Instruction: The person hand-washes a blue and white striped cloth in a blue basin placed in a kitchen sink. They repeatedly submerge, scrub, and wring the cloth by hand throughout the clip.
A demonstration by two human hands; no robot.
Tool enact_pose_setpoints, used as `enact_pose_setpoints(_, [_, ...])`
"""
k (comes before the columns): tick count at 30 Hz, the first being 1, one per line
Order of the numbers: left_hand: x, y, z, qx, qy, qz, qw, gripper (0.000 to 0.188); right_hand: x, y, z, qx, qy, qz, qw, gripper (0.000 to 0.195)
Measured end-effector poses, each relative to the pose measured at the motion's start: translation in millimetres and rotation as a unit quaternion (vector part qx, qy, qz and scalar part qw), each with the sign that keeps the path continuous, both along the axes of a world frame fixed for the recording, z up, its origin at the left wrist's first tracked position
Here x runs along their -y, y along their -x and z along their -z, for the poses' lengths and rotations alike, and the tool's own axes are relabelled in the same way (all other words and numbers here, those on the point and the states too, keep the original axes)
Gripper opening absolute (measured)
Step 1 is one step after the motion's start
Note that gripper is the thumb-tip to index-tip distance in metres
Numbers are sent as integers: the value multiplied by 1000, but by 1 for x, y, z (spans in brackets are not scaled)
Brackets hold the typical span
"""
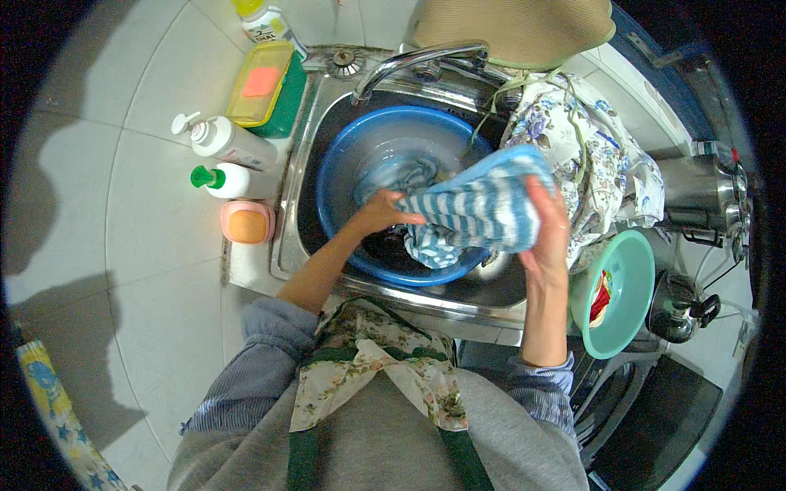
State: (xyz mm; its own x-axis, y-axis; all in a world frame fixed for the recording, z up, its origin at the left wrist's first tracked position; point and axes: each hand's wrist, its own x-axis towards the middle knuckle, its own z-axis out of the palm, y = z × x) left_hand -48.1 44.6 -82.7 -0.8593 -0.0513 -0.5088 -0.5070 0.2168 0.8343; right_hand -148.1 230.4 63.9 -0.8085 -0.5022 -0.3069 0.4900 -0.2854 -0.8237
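A blue-and-white striped cloth is stretched between my two hands over a blue plastic basin. My right hand grips its wide, raised end at the right. Bunched fabric sits in my left hand above the basin's middle, and a crumpled part of the cloth hangs down near the basin's front rim. Inside the basin lies more wet bluish fabric in water. The basin rests in a stainless steel sink, with a chrome faucet arching over its back rim.
On the left ledge stand a green container with a yellow lid, two pump bottles and a soap dish. Floral fabric is heaped at right, near a mint-green bowl, a steel pot and a glass kettle.
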Motion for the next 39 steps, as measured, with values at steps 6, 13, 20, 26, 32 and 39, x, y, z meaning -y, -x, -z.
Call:
enact_pose_setpoints(6, [24,-24,-65,-247,-381,-215,865,29,-37,26,17,-115,-81,60,988,49])
enact_pose_setpoints(13, [32,-32,-88,-190,-467,-251,826,37,-44,29,36,-245,-383,-446,771,44])
enact_pose_setpoints(20, [-25,-28,4,-28,-480,-396,782,44,-1,18,100,152,176,-83,969,21])
enact_pose_setpoints(26, [-17,-21,108,-56,-627,-372,682,32,77,-53,124,-415,-348,-221,811,32])
enact_pose_setpoints(32, [-21,23,67,123,-444,-399,793,35,100,-26,179,-508,-462,-195,700,35])
enact_pose_setpoints(39, [-23,7,107,-176,-739,-125,639,30,99,-56,169,-503,-436,-89,741,42])
